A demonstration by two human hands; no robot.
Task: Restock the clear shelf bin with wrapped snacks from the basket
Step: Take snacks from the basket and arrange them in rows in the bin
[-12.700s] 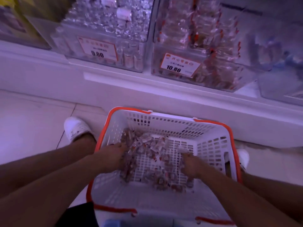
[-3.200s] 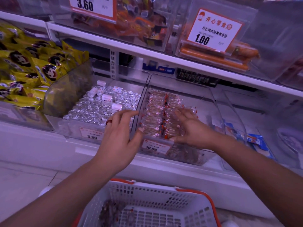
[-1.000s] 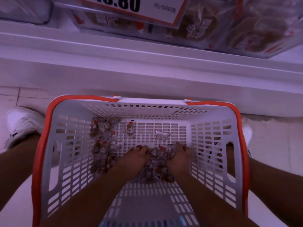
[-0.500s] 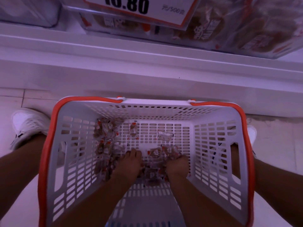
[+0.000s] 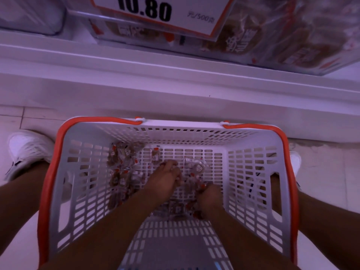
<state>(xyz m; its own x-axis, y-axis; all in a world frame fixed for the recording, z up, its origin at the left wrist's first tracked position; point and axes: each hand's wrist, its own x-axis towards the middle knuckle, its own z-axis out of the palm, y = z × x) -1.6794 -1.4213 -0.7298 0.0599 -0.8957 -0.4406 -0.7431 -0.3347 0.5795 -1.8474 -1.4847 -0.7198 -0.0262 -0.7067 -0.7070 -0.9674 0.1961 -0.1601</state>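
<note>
Basket: we look straight down into a white slotted shopping basket with an orange rim, standing on the floor in front of the shelf; its long axis runs from us toward the shelf.
Wrapped snacks: small clear-wrapped brown snacks with red ends lie on the basket floor, most of them along the left side and in the middle between our hands; they point every which way, with no common direction. One packet lies alone near the far wall, its long axis running away from us.
Left hand: our left hand is down in the middle of the pile, fingers curled round a few packets.
Right hand: our right hand sits just to the right, nearer to us, knuckles up and fingers bent down into the packets; we cannot tell whether it grips any.
Clear shelf bin: the bin sits on the white shelf above the basket, and through its wall we see the same brown snacks, printed with white characters too blurred to read.
Price tag: a white card with an orange border on the bin front reads "10.80", with small grey print ending "/500" beside it.
Feet: white shoes show on either side of the basket.
</note>
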